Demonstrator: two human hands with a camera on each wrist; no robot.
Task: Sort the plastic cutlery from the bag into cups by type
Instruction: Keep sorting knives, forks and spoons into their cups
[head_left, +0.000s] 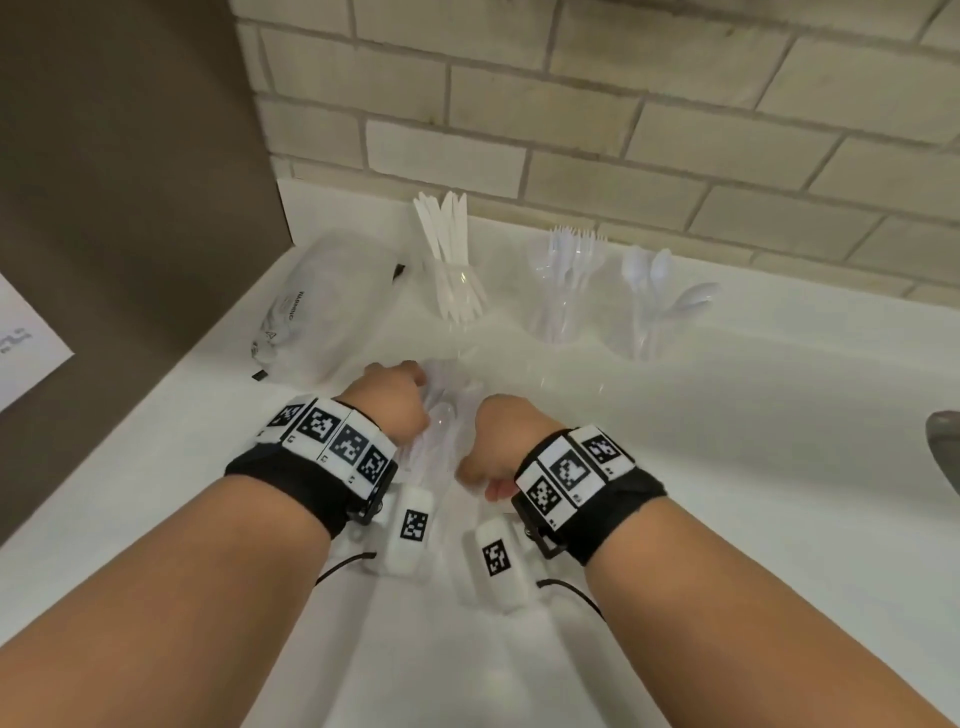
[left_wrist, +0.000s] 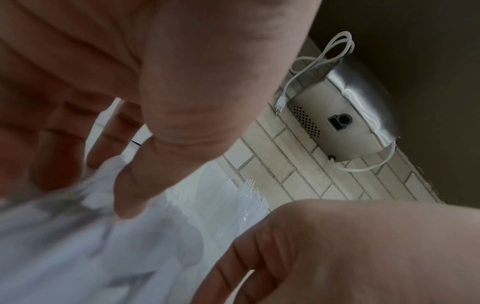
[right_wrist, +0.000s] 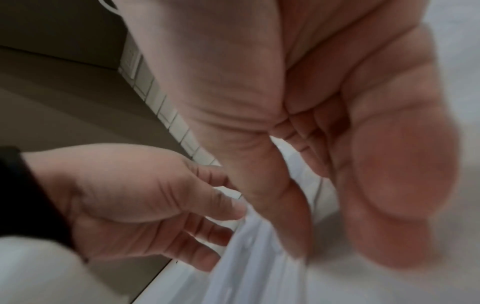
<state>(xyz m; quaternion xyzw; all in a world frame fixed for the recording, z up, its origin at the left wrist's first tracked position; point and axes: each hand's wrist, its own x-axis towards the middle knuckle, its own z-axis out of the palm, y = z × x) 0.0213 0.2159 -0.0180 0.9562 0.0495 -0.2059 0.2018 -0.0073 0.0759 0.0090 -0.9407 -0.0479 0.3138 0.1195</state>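
A clear plastic bag (head_left: 441, 421) of white cutlery sits between my two hands, low over the white counter (head_left: 727, 467). My left hand (head_left: 410, 400) pinches its left side, thumb against fingers (left_wrist: 130, 185); spoon shapes show through the bag (left_wrist: 78, 236). My right hand (head_left: 485, 462) pinches the right side, thumb and fingers closed on the bag (right_wrist: 259, 257). Behind stand three clear cups: the knives cup (head_left: 457, 296), the forks cup (head_left: 566, 301) and the spoons cup (head_left: 649, 317).
A second crumpled clear bag (head_left: 322, 306) lies at the back left, by a brown wall panel (head_left: 130, 208). A brick-tile wall (head_left: 623, 130) runs behind the cups. A grey metal object (head_left: 943, 447) shows at the right edge. A hand dryer (left_wrist: 350, 115) hangs above.
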